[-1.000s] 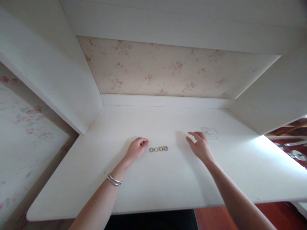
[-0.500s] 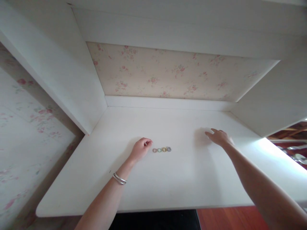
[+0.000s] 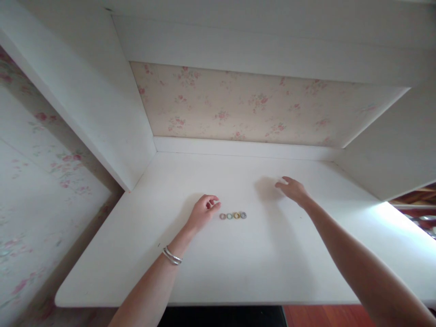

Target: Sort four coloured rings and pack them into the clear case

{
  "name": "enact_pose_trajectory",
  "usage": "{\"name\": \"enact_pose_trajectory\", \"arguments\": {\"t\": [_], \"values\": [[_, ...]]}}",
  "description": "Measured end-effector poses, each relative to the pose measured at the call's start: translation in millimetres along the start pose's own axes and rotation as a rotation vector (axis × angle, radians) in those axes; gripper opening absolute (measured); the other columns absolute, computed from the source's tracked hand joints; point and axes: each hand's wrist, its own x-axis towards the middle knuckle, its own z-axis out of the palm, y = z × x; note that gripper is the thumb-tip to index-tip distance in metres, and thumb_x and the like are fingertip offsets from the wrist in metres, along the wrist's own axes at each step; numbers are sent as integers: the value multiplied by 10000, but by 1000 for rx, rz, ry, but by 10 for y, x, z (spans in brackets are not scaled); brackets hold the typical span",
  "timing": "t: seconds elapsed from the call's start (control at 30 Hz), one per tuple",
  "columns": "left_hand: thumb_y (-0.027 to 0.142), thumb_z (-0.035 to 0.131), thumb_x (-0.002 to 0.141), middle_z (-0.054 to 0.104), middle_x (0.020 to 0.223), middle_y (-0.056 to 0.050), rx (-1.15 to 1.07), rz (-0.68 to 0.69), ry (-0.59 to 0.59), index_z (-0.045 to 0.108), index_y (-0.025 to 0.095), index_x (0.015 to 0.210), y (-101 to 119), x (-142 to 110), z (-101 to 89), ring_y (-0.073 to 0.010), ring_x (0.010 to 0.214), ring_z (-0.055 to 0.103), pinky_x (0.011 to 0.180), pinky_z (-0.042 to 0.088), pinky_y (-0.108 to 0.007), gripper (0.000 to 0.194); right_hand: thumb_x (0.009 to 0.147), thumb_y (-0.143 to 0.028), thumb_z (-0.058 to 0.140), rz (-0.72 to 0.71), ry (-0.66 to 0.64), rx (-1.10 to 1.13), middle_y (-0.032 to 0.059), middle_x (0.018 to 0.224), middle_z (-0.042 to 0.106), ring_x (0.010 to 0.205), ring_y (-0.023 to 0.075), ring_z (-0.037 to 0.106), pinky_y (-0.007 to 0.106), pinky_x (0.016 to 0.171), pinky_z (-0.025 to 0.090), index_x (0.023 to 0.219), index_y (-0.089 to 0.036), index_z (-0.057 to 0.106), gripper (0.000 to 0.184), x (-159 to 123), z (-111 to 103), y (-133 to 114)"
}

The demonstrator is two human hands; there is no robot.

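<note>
Several small rings lie in a row on the white desk: a pinkish ring [image 3: 222, 216], a green ring [image 3: 229, 216], a yellow ring [image 3: 236, 216] and a grey ring [image 3: 243, 215]. Just left of the row, my left hand [image 3: 203, 211] rests on the desk, thumb and forefinger slightly apart, with nothing visible between them. My right hand [image 3: 292, 188] hovers over the desk farther back and to the right, its fingers curved and a small gap at the tips. I see nothing in it. Two silver bangles [image 3: 172, 256] circle my left wrist.
The white desk [image 3: 218, 268] has side panels left and right and a low ledge [image 3: 238, 147] along its back. Floral wallpaper [image 3: 238, 104] covers the wall behind. A black seat [image 3: 225, 316] shows below the front edge.
My right hand moved right over the clear plastic packet, then back left; the packet no longer shows. My left hand's thumb and forefinger have parted slightly. The rings stayed in their row.
</note>
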Motion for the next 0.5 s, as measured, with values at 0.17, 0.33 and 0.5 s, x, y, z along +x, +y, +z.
{"name": "enact_pose_trajectory", "arguments": {"t": [0.17, 0.33, 0.5], "values": [[388, 688, 720, 532, 1204, -84, -78, 23, -7, 545, 222, 1174, 72, -37, 6, -177, 973, 537, 755, 459, -279, 504, 735, -404, 633, -351, -292, 484, 61, 1158, 633, 890, 210, 647, 354, 825, 495, 1238, -264, 561, 527, -690, 113, -894], [310, 800, 588, 422, 1342, -119, -160, 28, 14, 367, 243, 1340, 125, -44, 26, -235, 1146, 464, 861, 453, -340, 871, 736, -377, 651, -624, -334, 509, 50, 1319, 519, 1121, 255, 553, 403, 963, 437, 1195, -278, 607, 472, -1226, 308, -1404], [245, 774, 602, 463, 1263, -115, -129, 100, 122, 363, 226, 1327, 105, -35, 53, -219, 1056, 524, 804, 496, -336, 833, 793, -327, 595, -652, -333, 562, 26, 1370, 463, 1162, 255, 527, 371, 904, 494, 1201, -321, 599, 408, -1356, 433, -1429]]}}
